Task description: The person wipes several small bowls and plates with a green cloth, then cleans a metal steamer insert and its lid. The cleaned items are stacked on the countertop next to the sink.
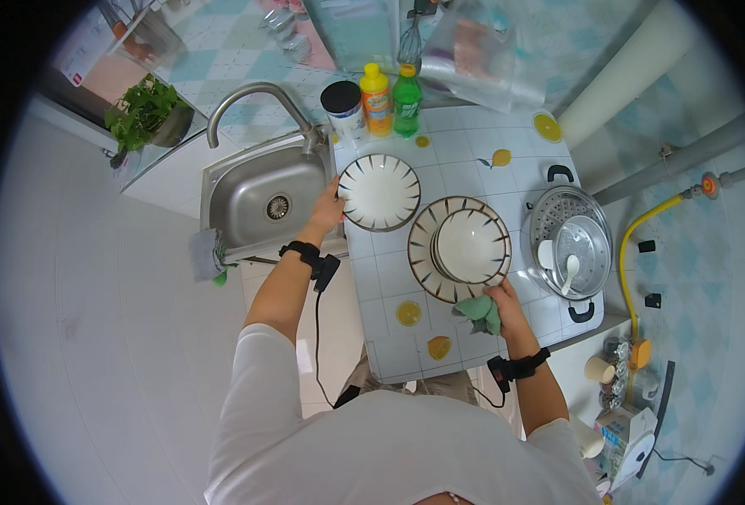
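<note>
My left hand [330, 203] grips the left rim of a white plate [380, 192] with a dark edge and short painted strokes. That plate is beside the sink, over the tiled-pattern countertop [385, 278]; whether it touches the surface I cannot tell. My right hand [510, 307] has a green cloth [483, 314] in its fingers, at the lower right rim of a larger striped plate [421, 265]. The right fingertips touch or nearly touch that rim. Stacked bowls [473, 246] with matching strokes sit on the larger plate.
Left of the counter is a steel sink [230, 233] with a curved faucet [255, 88]; a grey cloth [206, 255] hangs at its front corner. Behind stand a black-lidded canister [344, 113], a yellow bottle [376, 104] and a green bottle [407, 104]. A steamer pot [539, 208] stands right.
</note>
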### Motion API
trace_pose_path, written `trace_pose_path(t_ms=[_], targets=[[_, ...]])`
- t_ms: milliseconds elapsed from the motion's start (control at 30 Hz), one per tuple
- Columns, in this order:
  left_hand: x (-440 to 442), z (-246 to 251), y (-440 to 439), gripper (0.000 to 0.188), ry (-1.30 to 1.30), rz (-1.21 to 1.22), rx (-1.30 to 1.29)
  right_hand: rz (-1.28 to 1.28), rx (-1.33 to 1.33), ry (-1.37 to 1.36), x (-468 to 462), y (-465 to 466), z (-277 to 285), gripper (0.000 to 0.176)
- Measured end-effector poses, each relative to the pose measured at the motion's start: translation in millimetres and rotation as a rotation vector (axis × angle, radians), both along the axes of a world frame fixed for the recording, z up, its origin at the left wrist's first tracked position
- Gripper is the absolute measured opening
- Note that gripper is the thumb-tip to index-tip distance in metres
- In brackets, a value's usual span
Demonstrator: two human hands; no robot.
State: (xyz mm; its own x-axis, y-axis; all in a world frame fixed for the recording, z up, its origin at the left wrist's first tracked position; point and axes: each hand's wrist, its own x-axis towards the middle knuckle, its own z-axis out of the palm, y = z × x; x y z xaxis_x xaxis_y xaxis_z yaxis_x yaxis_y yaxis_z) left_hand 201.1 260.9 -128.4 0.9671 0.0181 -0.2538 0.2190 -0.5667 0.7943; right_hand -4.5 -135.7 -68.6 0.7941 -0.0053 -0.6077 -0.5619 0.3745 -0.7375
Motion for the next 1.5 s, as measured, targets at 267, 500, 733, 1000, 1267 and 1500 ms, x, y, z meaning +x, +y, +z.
trace_pose_path(t_ms=[267,500,733,1000,1267,1500], targets=[[-1.2,0.9,7.0,0.064,0.154,0.01,-0.252,-0.093,0.104,-0.05,54.5,79.8,38.5,0.033],[-1.5,4.3,12.1,0.068,0.263,-0.029,-0.411,-0.1,0.223,-0.021,116.9,154.2,11.4,0.038],[4.9,9.0,21.5,0.076,0.389,-0.164,-0.479,-0.083,0.195,0.061,136.2,177.0,-13.5,0.045],[2.4,17.9,26.1,0.075,0.419,-0.13,-0.519,-0.016,0.202,0.042,136.7,175.2,-14.6,0.043],[5.8,5.5,17.7,0.059,0.579,0.012,-0.839,0.117,0.094,0.009,136.7,166.8,-8.7,0.055],[-8.4,1.1,18.0,0.062,0.482,0.07,-0.947,0.058,0.068,0.026,96.1,117.5,-13.9,0.05]])
